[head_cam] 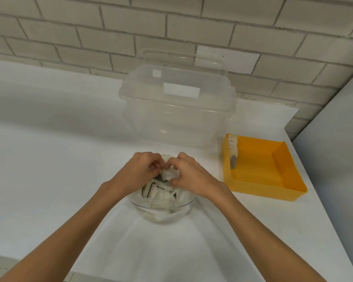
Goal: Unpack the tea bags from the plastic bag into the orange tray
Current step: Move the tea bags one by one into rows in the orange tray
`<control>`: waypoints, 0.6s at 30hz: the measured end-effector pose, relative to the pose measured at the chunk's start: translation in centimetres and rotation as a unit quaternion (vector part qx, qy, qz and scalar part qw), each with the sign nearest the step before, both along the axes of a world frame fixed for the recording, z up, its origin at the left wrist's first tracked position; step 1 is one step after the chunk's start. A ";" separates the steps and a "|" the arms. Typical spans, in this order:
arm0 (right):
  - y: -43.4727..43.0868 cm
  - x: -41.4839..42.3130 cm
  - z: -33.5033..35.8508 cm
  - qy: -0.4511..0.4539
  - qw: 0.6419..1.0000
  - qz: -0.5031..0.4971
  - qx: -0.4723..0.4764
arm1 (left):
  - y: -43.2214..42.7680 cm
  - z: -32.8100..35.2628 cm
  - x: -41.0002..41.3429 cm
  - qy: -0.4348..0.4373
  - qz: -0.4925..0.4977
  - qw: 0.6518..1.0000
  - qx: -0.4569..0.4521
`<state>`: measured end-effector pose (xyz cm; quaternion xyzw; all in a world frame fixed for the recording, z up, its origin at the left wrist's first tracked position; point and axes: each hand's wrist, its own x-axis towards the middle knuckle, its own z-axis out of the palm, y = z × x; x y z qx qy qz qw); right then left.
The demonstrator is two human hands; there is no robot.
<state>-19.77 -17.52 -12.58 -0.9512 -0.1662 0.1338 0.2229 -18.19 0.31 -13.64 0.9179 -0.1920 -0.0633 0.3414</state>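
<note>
Left hand [139,169] and right hand [189,173] both pinch the plastic bag [161,213] (tea bags [154,190] inside).

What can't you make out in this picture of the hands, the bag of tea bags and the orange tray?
All in the head view:
- Mouth of the plastic bag: the left hand and right hand grip and cover it, so it is unclear whether it is open or knotted.
- Loose tea bags inside: they overlap behind cloudy plastic and cannot be counted.
- Stacked tea bags in the orange tray: they blur together, so their number is unclear.
</note>
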 end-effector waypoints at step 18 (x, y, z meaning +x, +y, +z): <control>-0.3 1.7 2.3 0.145 0.901 -0.198 0.359 | -0.8 1.9 -0.7 0.072 0.115 0.957 -0.257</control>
